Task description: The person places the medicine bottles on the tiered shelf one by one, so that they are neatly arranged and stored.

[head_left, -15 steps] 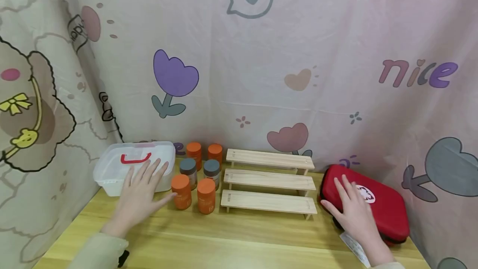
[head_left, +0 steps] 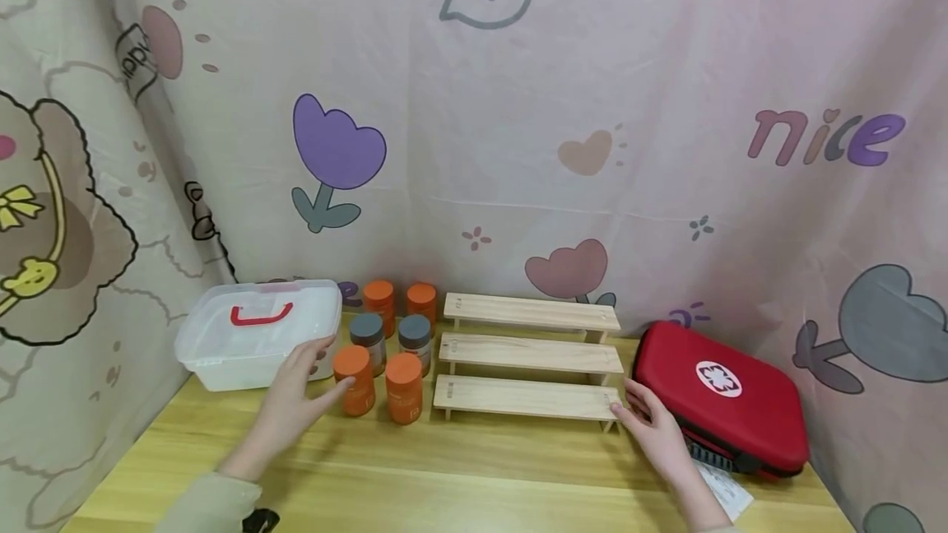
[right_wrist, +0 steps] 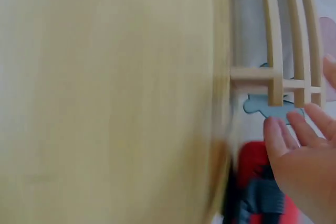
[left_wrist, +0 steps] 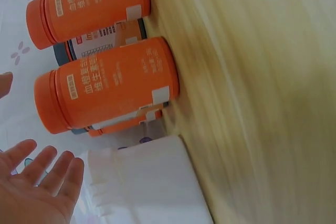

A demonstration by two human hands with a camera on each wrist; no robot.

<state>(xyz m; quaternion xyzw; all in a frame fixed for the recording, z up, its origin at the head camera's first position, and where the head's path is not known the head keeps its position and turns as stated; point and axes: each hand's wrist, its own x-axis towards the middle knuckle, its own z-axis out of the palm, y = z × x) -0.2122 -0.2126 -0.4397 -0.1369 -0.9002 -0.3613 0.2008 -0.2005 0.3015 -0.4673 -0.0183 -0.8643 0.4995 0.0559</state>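
My left hand [head_left: 292, 401] hovers beside the front left orange bottle [head_left: 354, 381], its fingers spread and the thumb near the cap. In the left wrist view a gap shows between the fingers [left_wrist: 52, 174] and that bottle. Next to it stands another orange bottle [head_left: 405, 389]; behind are two grey-capped bottles [head_left: 415, 340] and two more orange ones. At the right end of the three-step wooden rack [head_left: 526, 399] is my right hand [head_left: 655, 434], thumb and fingers apart and lightly bent. In the right wrist view its fingertips [right_wrist: 273, 129] lie just beyond the rack's end.
A clear lidded box [head_left: 259, 352] with a red handle stands at the left. On the right lies a red zipped case [head_left: 741, 426] with a white emblem, and a paper slip [head_left: 729, 493] under its front edge. A printed curtain [head_left: 489, 105] hangs behind the table.
My right hand has moved left off the red case to the rack's right end. My left hand has drawn down from over the clear box toward the front left orange bottle.
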